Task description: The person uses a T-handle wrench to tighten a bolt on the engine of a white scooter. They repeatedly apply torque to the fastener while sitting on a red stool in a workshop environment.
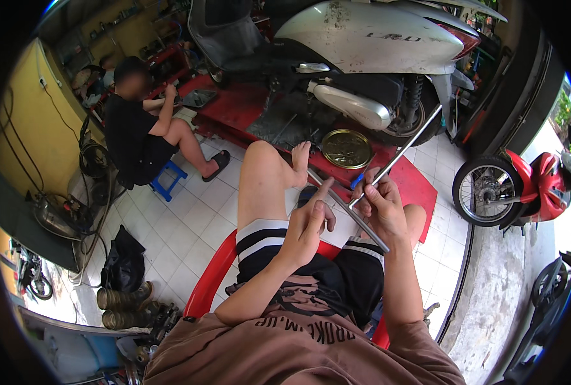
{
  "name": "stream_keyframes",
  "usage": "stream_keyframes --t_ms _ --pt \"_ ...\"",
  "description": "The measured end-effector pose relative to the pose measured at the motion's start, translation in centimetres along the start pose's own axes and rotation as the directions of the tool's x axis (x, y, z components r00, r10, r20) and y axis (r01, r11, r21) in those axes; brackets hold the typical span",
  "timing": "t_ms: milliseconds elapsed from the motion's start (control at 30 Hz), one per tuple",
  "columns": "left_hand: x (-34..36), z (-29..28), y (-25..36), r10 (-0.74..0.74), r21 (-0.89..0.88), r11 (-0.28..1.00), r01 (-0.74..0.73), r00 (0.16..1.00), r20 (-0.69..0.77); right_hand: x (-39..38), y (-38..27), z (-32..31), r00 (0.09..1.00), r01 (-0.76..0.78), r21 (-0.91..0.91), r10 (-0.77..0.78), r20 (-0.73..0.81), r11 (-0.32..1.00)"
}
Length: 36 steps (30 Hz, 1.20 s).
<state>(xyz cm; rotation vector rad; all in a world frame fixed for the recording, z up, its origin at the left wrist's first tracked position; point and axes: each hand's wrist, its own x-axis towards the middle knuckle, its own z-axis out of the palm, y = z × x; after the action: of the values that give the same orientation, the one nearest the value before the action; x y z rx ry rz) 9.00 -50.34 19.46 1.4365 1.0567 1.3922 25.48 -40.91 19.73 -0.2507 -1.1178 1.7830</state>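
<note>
Centre frame, the right hand (380, 204) clenches a long metal rod (398, 154) while the left hand (310, 224) pinches a second rod (353, 215), likely needing alignment next.

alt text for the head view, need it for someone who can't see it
Seen from above, a seated person's right hand grips a long metal T-handle wrench, while the left hand touches a second metal rod across their lap. Ahead, a silver scooter stands on a red lift platform beside a round brass tray; another person sits at left.
</note>
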Motion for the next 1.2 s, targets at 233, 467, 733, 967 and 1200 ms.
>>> stream_keyframes --t_ms 233,467,733,967,1200 --pt "-1.7 2.2 3.3 -0.06 -0.03 0.997 0.068 0.977 0.204 0.0 -0.4 -0.3 0.998 -0.025 -0.088 0.019 -0.068 0.996" --pt "-1.8 1.8 1.0 -0.129 0.02 0.992 0.128 0.958 0.255 -0.3 -1.5 -0.4 0.998 0.038 0.024 -0.037 -0.06 0.999" --pt "-0.4 2.7 1.7 -0.161 0.042 0.987 0.156 0.963 0.217 -0.4 -1.5 -1.0 0.991 0.065 -0.006 -0.065 -0.115 0.998" --pt "-0.6 3.5 5.3 0.053 0.038 0.998 -0.057 0.993 0.109 -0.8 -2.0 -0.3 0.974 0.058 -0.062 -0.07 -0.214 0.996" --pt "-2.3 4.0 6.8 0.14 0.299 0.932 -0.203 0.965 0.22 -0.9 -2.1 -0.2 0.978 0.051 -0.136 -0.078 -0.196 0.989"
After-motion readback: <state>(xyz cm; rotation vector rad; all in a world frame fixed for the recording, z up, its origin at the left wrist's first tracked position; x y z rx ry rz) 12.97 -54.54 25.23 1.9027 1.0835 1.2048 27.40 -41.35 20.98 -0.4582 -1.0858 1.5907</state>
